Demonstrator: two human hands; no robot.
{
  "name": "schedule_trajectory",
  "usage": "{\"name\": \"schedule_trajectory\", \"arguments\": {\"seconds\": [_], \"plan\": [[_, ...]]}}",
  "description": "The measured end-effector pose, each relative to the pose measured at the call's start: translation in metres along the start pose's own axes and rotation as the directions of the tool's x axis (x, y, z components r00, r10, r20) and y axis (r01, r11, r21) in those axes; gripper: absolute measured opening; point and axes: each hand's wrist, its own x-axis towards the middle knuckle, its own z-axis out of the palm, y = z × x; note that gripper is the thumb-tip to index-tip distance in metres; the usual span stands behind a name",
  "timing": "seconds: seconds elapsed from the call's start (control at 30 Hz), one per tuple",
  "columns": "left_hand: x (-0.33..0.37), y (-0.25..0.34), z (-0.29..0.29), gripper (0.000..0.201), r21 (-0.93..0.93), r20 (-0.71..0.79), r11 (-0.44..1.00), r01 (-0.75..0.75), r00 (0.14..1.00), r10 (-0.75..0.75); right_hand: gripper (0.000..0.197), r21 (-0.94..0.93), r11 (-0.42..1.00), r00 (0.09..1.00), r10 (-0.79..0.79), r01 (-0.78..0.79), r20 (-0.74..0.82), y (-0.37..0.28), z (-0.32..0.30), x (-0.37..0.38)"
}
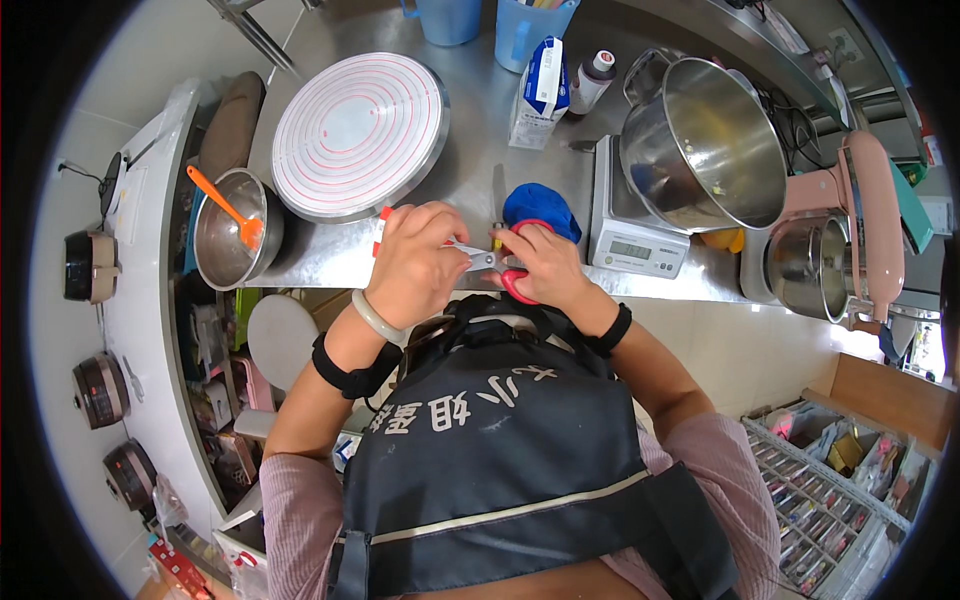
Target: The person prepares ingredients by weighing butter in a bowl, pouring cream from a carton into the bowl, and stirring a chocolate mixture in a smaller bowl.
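At the frame's centre, your right hand [545, 262] grips the scissors [482, 261] by their red loops while your left hand [425, 255] closes on a red-and-white piece [378, 247], so snip slowly, with the blades clear of your left fingertips.

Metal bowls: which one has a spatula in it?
The left bowl, beside the turntable: an orange spatula leans in it. The big bowl and mixer bowl show none.

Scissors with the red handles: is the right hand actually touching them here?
Touching. The head view shows the right hand holding the scissors at their handle end, its grip closed there with no gap.
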Motion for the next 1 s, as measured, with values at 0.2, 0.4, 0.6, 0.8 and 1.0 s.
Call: {"name": "schedule_trajectory", "arguments": {"seconds": [0.2,0.4,0.6,0.8,1.0], "plan": [[0.003,0.003,-0.01,0.009,0.011,-0.084,0.999,0.04,0.996,-0.039,0.039,-0.05,0.998,0.999,-0.034,0.036,0.03,0.01,0.003,-0.004],[-0.074,-0.023,-0.022,0.009,-0.416,-0.313,0.824,0.383,0.791,-0.526,0.038,-0.417,0.809,0.876,0.479,-0.414,0.059,0.076,0.024,0.008],[-0.268,-0.045,0.052,0.01,-0.843,-0.035,0.129,0.522,0.185,-0.982,0.038,-0.518,0.816,0.787,0.487,-0.255,0.38,0.086,0.017,0.041],[-0.474,0.0,0.179,0.009,-0.926,0.236,-0.373,0.06,-0.678,-0.696,0.039,0.344,0.618,0.682,0.468,-0.707,0.562,0.016,0.034,0.071],[-0.673,0.067,0.212,0.017,-0.918,0.127,-0.393,0.048,-0.905,-0.406,0.063,0.025,0.946,0.734,0.233,-0.322,0.637,-0.062,0.043,0.1]]}}
